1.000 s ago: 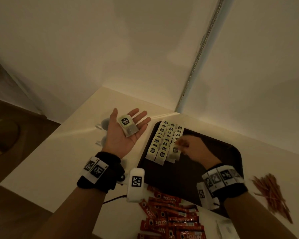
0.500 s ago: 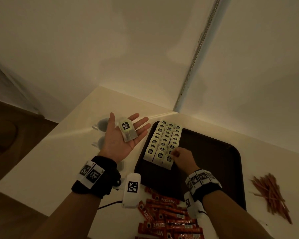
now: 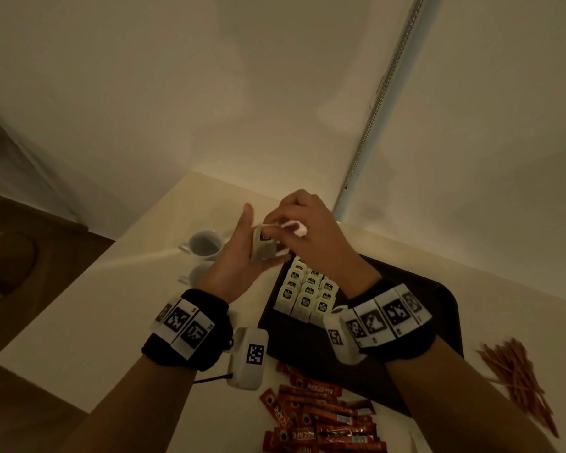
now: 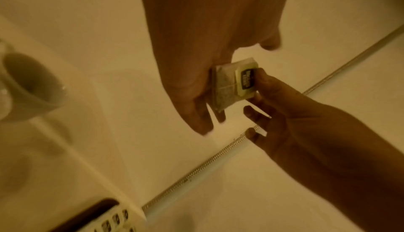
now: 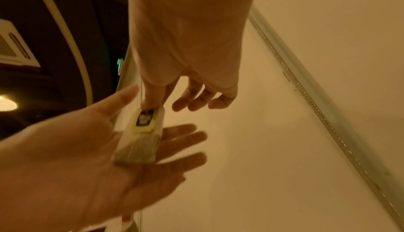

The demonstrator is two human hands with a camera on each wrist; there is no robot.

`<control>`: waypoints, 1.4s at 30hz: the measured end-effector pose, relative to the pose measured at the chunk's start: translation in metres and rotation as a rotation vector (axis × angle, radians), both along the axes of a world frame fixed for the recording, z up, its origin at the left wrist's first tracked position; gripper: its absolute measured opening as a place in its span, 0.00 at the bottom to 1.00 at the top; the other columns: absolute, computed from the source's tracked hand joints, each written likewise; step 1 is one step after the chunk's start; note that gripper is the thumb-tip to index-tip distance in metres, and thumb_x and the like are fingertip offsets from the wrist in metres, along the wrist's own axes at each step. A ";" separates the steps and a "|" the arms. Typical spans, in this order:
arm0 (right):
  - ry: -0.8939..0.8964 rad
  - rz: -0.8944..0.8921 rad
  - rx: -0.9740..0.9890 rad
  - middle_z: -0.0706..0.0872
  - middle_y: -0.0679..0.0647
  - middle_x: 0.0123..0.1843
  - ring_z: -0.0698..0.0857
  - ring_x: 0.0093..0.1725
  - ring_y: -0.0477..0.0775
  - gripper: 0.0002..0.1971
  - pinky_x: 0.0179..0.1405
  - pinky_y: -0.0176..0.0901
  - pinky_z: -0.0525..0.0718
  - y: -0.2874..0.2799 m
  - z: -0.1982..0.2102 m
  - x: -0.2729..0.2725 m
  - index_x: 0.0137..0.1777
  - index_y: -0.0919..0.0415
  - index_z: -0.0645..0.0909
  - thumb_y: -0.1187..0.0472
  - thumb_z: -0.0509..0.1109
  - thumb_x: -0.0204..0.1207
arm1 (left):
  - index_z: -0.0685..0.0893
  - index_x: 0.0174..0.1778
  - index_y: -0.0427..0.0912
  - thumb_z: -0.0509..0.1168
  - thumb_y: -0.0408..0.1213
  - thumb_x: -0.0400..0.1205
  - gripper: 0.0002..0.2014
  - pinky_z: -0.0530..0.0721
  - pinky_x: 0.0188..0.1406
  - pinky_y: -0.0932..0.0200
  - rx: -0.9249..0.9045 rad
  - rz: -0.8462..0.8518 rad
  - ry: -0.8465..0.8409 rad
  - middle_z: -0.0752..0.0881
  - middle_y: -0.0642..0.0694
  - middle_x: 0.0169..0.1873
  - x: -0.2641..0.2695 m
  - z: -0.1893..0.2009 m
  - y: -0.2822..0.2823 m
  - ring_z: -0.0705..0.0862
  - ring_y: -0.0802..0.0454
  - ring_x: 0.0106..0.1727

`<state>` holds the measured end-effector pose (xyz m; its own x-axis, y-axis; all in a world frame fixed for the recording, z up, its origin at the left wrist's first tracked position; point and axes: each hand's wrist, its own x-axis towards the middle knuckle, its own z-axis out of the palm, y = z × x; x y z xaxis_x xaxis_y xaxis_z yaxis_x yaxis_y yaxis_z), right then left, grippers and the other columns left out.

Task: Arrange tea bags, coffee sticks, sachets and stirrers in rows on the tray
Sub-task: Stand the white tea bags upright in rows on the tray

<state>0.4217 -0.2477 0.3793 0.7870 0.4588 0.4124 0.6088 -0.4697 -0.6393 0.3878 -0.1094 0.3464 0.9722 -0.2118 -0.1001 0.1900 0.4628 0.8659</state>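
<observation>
A small stack of tea bags [image 3: 263,246] lies on my left hand [image 3: 234,259], which is held flat, palm up, above the table left of the tray. My right hand [image 3: 307,230] reaches over it, and its thumb and fingertip pinch the top tea bag [image 5: 143,123] at the tagged end [image 4: 247,80]. On the dark tray [image 3: 294,341], three rows of tea bags [image 3: 307,292] fill the far left corner. Red coffee sticks [image 3: 321,423] lie loose on the table in front of the tray. Wooden stirrers [image 3: 517,380] are piled to its right.
Two white cups [image 3: 203,245] [image 3: 193,276] stand on the table left of the tray, under and beside my left hand. A wall with a metal strip [image 3: 379,93] closes the far side. The table's left edge [image 3: 79,282] drops to a dark floor.
My right hand has left the tea bag rows on the tray, risen to my left palm and taken hold of the top tea bag. My left hand has shifted slightly towards the tray.
</observation>
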 end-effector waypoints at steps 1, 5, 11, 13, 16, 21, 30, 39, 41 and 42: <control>-0.028 0.010 0.002 0.80 0.47 0.45 0.79 0.48 0.50 0.10 0.50 0.40 0.76 -0.002 0.008 0.001 0.49 0.55 0.89 0.52 0.72 0.73 | 0.80 0.65 0.46 0.57 0.62 0.81 0.26 0.82 0.62 0.51 0.084 0.062 -0.100 0.87 0.51 0.61 0.001 0.001 0.002 0.82 0.53 0.66; -0.102 0.026 -0.071 0.88 0.48 0.40 0.82 0.40 0.48 0.06 0.45 0.41 0.78 -0.007 0.040 0.002 0.47 0.53 0.90 0.57 0.71 0.74 | 0.87 0.57 0.37 0.74 0.37 0.73 0.16 0.86 0.56 0.44 0.245 0.259 -0.340 0.90 0.42 0.53 0.004 0.007 0.012 0.87 0.44 0.56; -0.100 0.009 -0.198 0.88 0.44 0.38 0.80 0.37 0.42 0.05 0.42 0.34 0.75 -0.003 0.061 -0.004 0.47 0.54 0.89 0.58 0.72 0.75 | 0.86 0.49 0.33 0.66 0.24 0.78 0.07 0.83 0.41 0.64 0.242 0.240 -0.369 0.90 0.50 0.34 0.000 0.016 0.005 0.87 0.56 0.37; -0.078 -0.009 -0.214 0.87 0.44 0.37 0.82 0.36 0.43 0.05 0.41 0.34 0.77 0.000 0.064 -0.005 0.47 0.54 0.89 0.58 0.72 0.75 | 0.85 0.48 0.35 0.66 0.29 0.77 0.06 0.83 0.42 0.64 0.198 0.188 -0.331 0.90 0.51 0.35 -0.004 0.016 0.002 0.87 0.57 0.40; -0.038 -0.056 -0.162 0.84 0.42 0.33 0.82 0.32 0.39 0.04 0.35 0.25 0.76 0.003 0.067 -0.003 0.46 0.55 0.88 0.60 0.73 0.74 | 0.86 0.50 0.40 0.66 0.35 0.73 0.10 0.85 0.45 0.62 0.064 0.096 -0.196 0.91 0.49 0.42 -0.009 0.011 -0.003 0.89 0.52 0.47; 0.037 -0.147 -0.112 0.81 0.39 0.29 0.79 0.28 0.31 0.03 0.30 0.20 0.72 0.006 0.069 0.002 0.44 0.56 0.88 0.62 0.73 0.73 | 0.91 0.34 0.50 0.64 0.39 0.73 0.10 0.84 0.39 0.66 -0.170 0.088 -0.001 0.91 0.50 0.42 -0.018 0.007 -0.011 0.90 0.54 0.43; 0.095 -0.144 -0.109 0.86 0.48 0.31 0.80 0.27 0.37 0.03 0.29 0.22 0.76 0.008 0.066 0.002 0.46 0.57 0.88 0.61 0.74 0.73 | 0.92 0.33 0.48 0.64 0.36 0.74 0.10 0.79 0.29 0.69 -0.262 0.134 0.034 0.91 0.49 0.39 -0.019 0.001 -0.015 0.88 0.57 0.37; 0.172 -0.182 -0.098 0.86 0.47 0.38 0.82 0.34 0.38 0.05 0.37 0.26 0.80 -0.013 0.031 0.009 0.49 0.59 0.88 0.63 0.73 0.75 | 0.82 0.61 0.45 0.65 0.42 0.77 0.16 0.82 0.49 0.61 0.175 0.129 0.041 0.89 0.49 0.57 -0.031 -0.022 0.020 0.88 0.50 0.56; 0.237 -0.206 -0.166 0.86 0.49 0.41 0.83 0.38 0.44 0.06 0.43 0.32 0.81 -0.022 0.009 0.010 0.50 0.61 0.87 0.65 0.71 0.76 | 0.82 0.61 0.43 0.64 0.40 0.81 0.13 0.82 0.51 0.59 0.368 0.142 0.037 0.90 0.49 0.55 -0.041 -0.032 0.040 0.88 0.49 0.55; 0.267 -0.213 -0.220 0.85 0.50 0.42 0.83 0.40 0.45 0.06 0.46 0.34 0.81 -0.026 -0.004 0.010 0.51 0.62 0.87 0.65 0.70 0.76 | 0.83 0.60 0.43 0.64 0.38 0.83 0.11 0.82 0.52 0.58 0.439 0.152 0.044 0.90 0.49 0.53 -0.046 -0.038 0.050 0.89 0.49 0.54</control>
<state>0.4314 -0.2734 0.3753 0.9403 0.3282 0.0905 0.3089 -0.7107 -0.6320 0.3418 -0.0592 0.3087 0.9817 0.0047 -0.1904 0.1894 0.0795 0.9787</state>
